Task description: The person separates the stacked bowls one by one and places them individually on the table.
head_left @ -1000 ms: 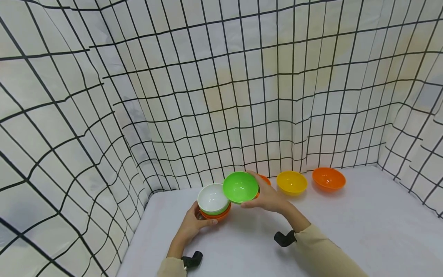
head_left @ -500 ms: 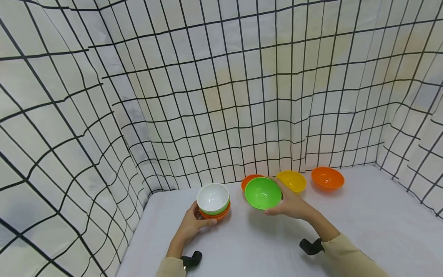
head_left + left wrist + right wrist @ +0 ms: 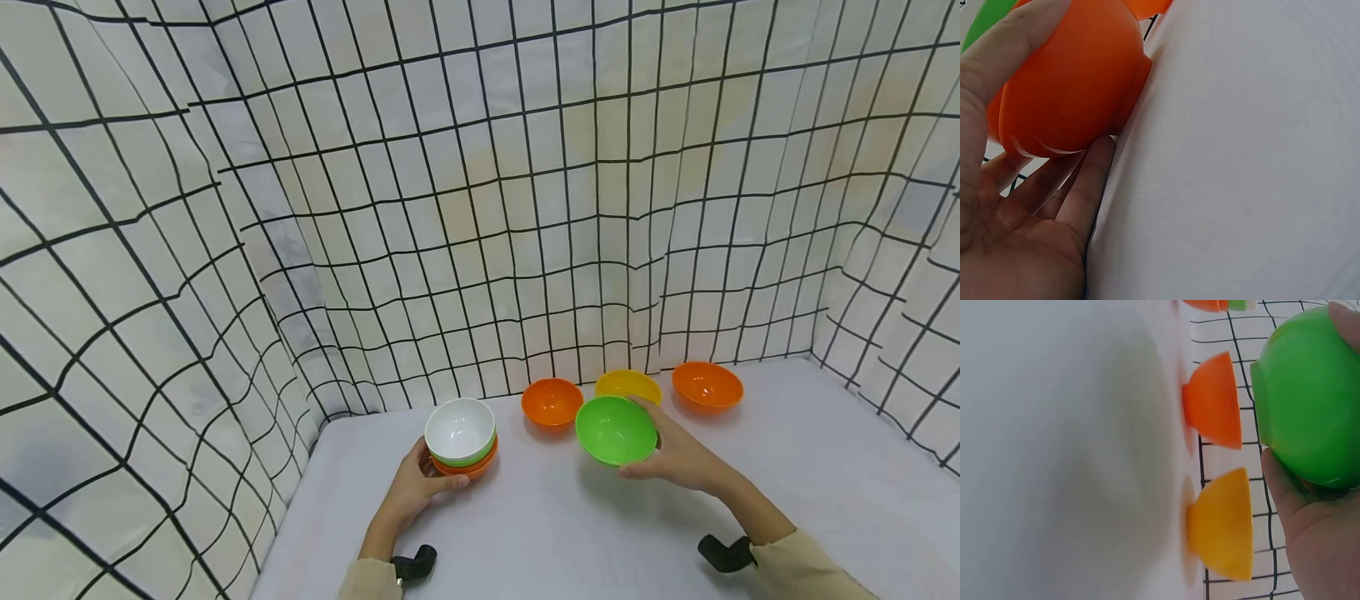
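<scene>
A: How many bowls stand singly on the bench (image 3: 540, 517)?

B: Three, all upright. Reckoned from the green bowl (image 3: 617, 431) in the head view, the nearer orange bowl (image 3: 552, 403) sits at ten o'clock, the yellow bowl (image 3: 628, 383) at twelve, partly hidden, and the farther orange bowl (image 3: 707, 387) at two.

A: And the green one itself?

B: Just one is out by itself, raised above the bench, its mouth toward the head camera. The right hand (image 3: 678, 450) lies between three and four o'clock of it, and that grip holds its side, the thumb near five o'clock. The right wrist view shows it apart from the yellow bowl and the nearer orange one.

A: What about the left hand (image 3: 408, 487)?

B: Its grip curls round one stack (image 3: 460, 427), at nine o'clock from the green bowl. The thumb reaches the stack's six o'clock side. Three colours show: white inside at the top, green under it, orange lowest. How many bowls are nested there cannot be told. The left wrist view has the fingers low by the orange foot, against the bench.

A: Anything at the wrists?

B: Two black mounts (image 3: 415, 564), one on each, and two cream sleeves (image 3: 810, 567).
</scene>
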